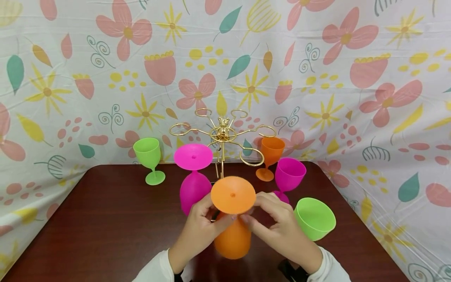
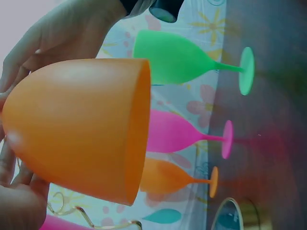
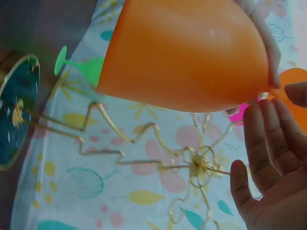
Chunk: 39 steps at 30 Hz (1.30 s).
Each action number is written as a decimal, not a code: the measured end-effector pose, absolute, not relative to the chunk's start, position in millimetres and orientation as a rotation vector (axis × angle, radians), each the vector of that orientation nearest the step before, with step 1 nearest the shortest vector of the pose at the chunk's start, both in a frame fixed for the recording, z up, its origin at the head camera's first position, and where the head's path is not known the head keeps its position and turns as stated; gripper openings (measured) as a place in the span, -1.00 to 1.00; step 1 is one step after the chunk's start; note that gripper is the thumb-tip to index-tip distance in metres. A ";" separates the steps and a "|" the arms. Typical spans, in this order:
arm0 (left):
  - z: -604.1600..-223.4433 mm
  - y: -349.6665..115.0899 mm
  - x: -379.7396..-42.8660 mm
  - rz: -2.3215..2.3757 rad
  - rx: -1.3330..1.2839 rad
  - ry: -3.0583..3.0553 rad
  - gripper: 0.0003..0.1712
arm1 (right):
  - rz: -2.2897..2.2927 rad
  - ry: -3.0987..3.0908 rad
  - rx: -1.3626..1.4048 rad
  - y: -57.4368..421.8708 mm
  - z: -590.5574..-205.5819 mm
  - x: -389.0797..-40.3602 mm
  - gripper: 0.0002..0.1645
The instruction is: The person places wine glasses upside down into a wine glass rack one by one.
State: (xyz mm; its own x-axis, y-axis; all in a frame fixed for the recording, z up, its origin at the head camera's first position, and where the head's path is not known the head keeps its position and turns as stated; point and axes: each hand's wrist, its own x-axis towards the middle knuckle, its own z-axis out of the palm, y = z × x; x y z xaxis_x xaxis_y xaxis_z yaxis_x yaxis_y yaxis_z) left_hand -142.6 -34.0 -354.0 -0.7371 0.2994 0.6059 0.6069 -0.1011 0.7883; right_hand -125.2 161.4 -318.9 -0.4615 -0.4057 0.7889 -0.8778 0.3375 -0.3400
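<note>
Both hands hold an orange goblet [image 1: 232, 244] upside down over the table, its round foot on top and its bowl below. My left hand [image 1: 201, 223] has its thumb and fingers around the stem just under the foot. From the other side, the right hand [image 1: 282, 225] pinches at the same stem, thumb in front and fingers partly behind the foot. In the right wrist view, the right fingers [image 3: 264, 139] reach the narrow end of the bowl. A magenta goblet [image 1: 195, 190] is upside down beyond the left hand, beside the gold rack [image 1: 222, 135].
Upright goblets stand around the rack: green [image 1: 147, 154] at back left, orange [image 1: 271, 150] at back right, magenta [image 1: 290, 174] and green [image 1: 314, 219] along the right. The dark table [image 1: 105, 227] ends at a patterned cloth [image 1: 197, 39]. The rack's round base [image 3: 29, 72] has a gold rim.
</note>
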 end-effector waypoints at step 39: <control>-322.5 8.9 -195.8 -1.763 -0.809 -2.121 -0.77 | 0.760 -1.997 1.171 189.1 -306.5 -112.6 -0.73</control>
